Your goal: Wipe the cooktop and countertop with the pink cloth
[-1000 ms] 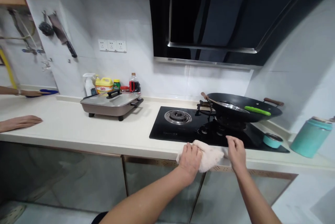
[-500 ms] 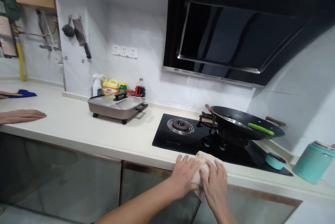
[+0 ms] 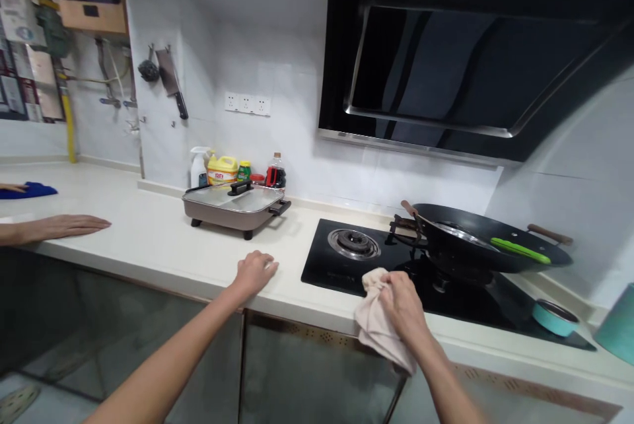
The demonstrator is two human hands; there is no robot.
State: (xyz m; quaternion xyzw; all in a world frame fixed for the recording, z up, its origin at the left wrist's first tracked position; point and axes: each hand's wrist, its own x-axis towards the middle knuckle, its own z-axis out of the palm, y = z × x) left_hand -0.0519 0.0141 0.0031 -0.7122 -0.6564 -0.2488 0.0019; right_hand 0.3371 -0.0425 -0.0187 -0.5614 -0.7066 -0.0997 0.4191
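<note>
My right hand (image 3: pixel 402 300) is closed on a pale pink cloth (image 3: pixel 379 325) at the front edge of the black gas cooktop (image 3: pixel 321 272). Part of the cloth lies bunched over that edge, and the rest hangs down past the counter front. My left hand (image 3: pixel 255 273) holds nothing. It rests on the white counter (image 3: pixel 198 259) left of the cooktop, its fingers loosely bent and partly apart.
A lidded electric pan (image 3: pixel 232 214) stands on the counter with cleaning bottles (image 3: pixel 222 171) behind it. A wok (image 3: pixel 460 252) sits on the right burner, beside a turquoise bowl (image 3: pixel 555 318). At left are another person's hand (image 3: pixel 74 226) and a blue cloth (image 3: pixel 34 191).
My left hand has let go of the cloth and moved left onto the counter. My right hand now grips the cloth alone. The other person's blue cloth has shifted, and the view has turned slightly.
</note>
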